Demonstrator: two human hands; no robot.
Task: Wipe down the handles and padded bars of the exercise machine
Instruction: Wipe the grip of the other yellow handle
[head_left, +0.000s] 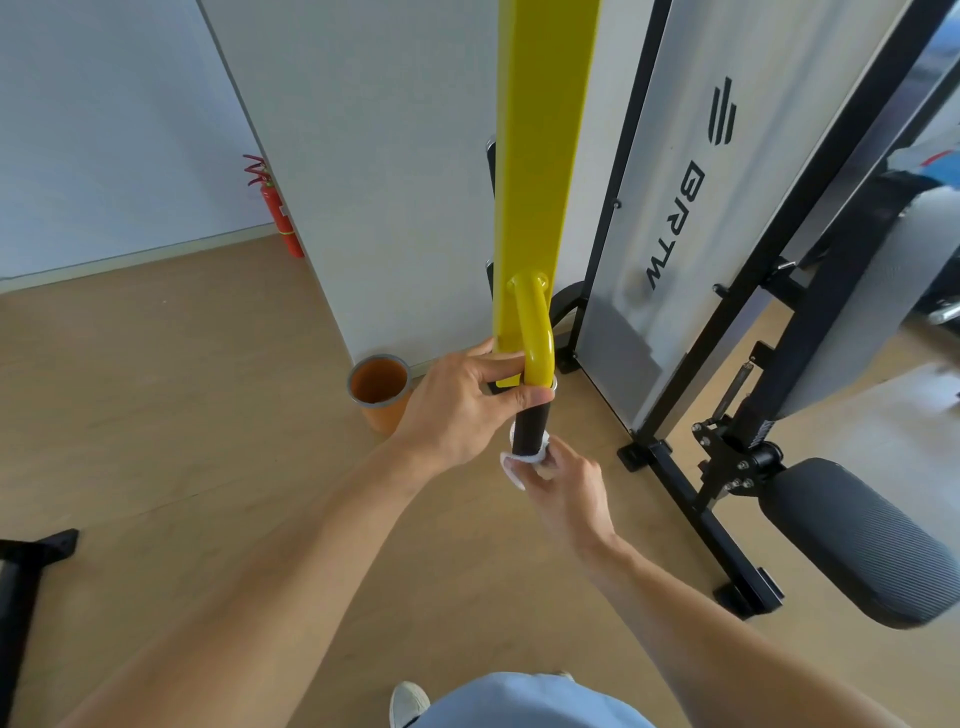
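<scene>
My right hand (563, 486) is wrapped around a white cloth (519, 462), fingers curled, pinching it against the low end of the black grip (531, 426) on the yellow handle (537, 332). The grip's long axis runs roughly 12 to 6 in the view, a touch tilted, so from the right hand the unwiped length lies straight toward 12. My left hand (462, 402) sits at 11 o'clock from the right one, thumb and fingers pinched around the top of the grip where it meets the yellow bend, steadying it. Both hands touch the handle; the right is nearer the free end, the left nearer the yellow upright (540, 156). Both forearms come in from 6 to 7 o'clock, the left wrist bent inward, the right wrist fairly straight and in line with the grip. My guess: the next stroke is a slide along that axis toward 12, and the left thumb blocks the top, so it would need to shift off. The padded roller (862, 540) sits well apart at 3 to 4 o'clock, no cloth on it, likely not done yet. An orange cup (378, 387) stands on the floor just beside the left hand at 9 o'clock; a red fire extinguisher (278, 213) is far off at 10.
</scene>
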